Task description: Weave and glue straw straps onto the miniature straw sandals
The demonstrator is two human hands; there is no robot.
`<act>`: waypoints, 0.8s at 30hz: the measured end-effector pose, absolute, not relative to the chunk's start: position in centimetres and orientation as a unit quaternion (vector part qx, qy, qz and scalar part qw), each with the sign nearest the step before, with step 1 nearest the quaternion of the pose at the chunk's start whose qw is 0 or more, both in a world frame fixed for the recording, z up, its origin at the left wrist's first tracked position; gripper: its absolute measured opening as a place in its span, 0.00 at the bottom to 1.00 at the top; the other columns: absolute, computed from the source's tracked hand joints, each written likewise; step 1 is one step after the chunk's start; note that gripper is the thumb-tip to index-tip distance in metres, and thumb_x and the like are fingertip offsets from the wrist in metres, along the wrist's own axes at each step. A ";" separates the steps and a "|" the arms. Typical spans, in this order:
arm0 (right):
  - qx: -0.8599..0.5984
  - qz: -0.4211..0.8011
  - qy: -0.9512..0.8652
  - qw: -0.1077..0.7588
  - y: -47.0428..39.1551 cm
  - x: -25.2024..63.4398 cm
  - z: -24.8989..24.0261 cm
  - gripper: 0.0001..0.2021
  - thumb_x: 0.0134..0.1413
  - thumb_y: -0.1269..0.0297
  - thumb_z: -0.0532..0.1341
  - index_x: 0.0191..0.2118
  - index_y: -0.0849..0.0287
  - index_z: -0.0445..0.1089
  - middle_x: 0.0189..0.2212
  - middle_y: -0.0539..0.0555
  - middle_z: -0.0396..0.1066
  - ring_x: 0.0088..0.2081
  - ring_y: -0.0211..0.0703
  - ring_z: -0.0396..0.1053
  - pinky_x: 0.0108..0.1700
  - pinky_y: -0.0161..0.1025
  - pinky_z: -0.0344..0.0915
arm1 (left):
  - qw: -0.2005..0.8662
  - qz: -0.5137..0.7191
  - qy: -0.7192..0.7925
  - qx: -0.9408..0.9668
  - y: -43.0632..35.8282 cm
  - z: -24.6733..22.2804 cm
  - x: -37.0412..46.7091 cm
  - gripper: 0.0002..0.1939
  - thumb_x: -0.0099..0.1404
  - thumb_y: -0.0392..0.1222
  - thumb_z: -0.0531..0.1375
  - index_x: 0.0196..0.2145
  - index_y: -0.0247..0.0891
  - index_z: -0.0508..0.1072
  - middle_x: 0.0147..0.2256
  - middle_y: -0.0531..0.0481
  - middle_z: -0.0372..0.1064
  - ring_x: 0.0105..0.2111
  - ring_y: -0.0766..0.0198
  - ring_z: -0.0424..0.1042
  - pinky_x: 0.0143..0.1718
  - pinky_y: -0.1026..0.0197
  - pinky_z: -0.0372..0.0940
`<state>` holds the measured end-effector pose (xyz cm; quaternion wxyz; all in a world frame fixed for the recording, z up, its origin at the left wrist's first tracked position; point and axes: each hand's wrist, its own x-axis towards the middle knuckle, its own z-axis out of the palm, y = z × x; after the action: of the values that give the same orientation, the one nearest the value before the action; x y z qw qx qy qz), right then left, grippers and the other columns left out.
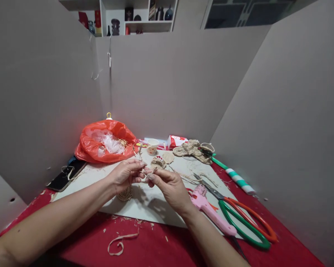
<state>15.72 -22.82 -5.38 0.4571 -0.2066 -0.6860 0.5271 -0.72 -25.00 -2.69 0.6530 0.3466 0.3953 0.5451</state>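
Note:
Both hands meet above a white board point(167, 219) on the red cloth. My left hand point(128, 175) has its fingers closed around a small piece of pale straw strip point(145, 172). From the right, my right hand point(168, 187) pinches the same small piece between thumb and index finger. Its exact shape is too small to tell. Below my left hand lies a coiled straw disc point(125, 193), partly covered by the hand. Just behind the fingertips sits a small woven straw piece with red beads point(158, 162), beside a pale round disc point(168, 157).
Scissors with green and orange handles point(239, 215) and a pink glue gun point(210, 213) lie at the right. A red plastic bag point(108, 141) stands back left, near a phone point(67, 176). Behind are a paper cup point(152, 146) and knotted straw braid point(193, 149). Grey panels surround the table.

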 end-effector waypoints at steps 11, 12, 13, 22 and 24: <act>-0.152 0.636 -0.648 0.390 -22.1 16.2 -5.8 0.11 0.56 0.56 0.64 0.30 0.59 0.75 0.22 0.48 0.68 0.26 0.35 0.65 0.34 0.34 0.62 | 0.638 0.593 0.362 0.332 -25.5 -1.6 -1.8 0.03 0.62 0.33 0.58 0.30 0.30 0.70 0.23 0.56 0.65 0.13 0.81 0.52 0.12 0.77 0.47; -0.147 0.644 -0.642 0.390 -22.2 16.2 -5.8 0.12 0.56 0.55 0.63 0.29 0.58 0.75 0.23 0.49 0.68 0.27 0.35 0.65 0.34 0.34 0.62 | 0.640 0.588 0.364 0.335 -25.6 -1.6 -1.7 0.04 0.62 0.33 0.59 0.29 0.30 0.70 0.22 0.57 0.63 0.12 0.81 0.50 0.12 0.76 0.46; -0.142 0.651 -0.633 0.393 -22.2 16.3 -5.7 0.13 0.56 0.54 0.63 0.29 0.57 0.75 0.26 0.49 0.69 0.27 0.34 0.65 0.34 0.34 0.63 | 0.641 0.583 0.367 0.338 -25.7 -1.6 -1.7 0.04 0.61 0.33 0.59 0.29 0.30 0.69 0.20 0.58 0.61 0.12 0.81 0.49 0.12 0.76 0.45; -0.159 0.674 -0.612 0.383 -21.3 16.8 -5.4 0.22 0.47 0.55 0.69 0.49 0.57 0.73 0.29 0.51 0.70 0.27 0.36 0.66 0.29 0.35 0.66 | 0.623 0.546 0.410 0.383 -26.9 -2.0 -1.6 0.14 0.56 0.45 0.66 0.36 0.31 0.73 0.20 0.58 0.64 0.14 0.78 0.54 0.14 0.74 0.48; -0.181 0.656 -0.622 0.388 -21.3 16.5 -5.6 0.28 0.43 0.59 0.71 0.53 0.55 0.70 0.28 0.48 0.69 0.26 0.34 0.65 0.29 0.34 0.65 | 0.639 0.509 0.419 0.396 -27.2 -2.4 -1.2 0.15 0.55 0.46 0.67 0.34 0.30 0.74 0.18 0.57 0.63 0.13 0.79 0.50 0.13 0.73 0.43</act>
<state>16.50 -21.32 -5.57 0.3880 -0.1811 -0.6217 0.6558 -1.16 -27.23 -2.40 0.6390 0.3963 0.4190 0.5090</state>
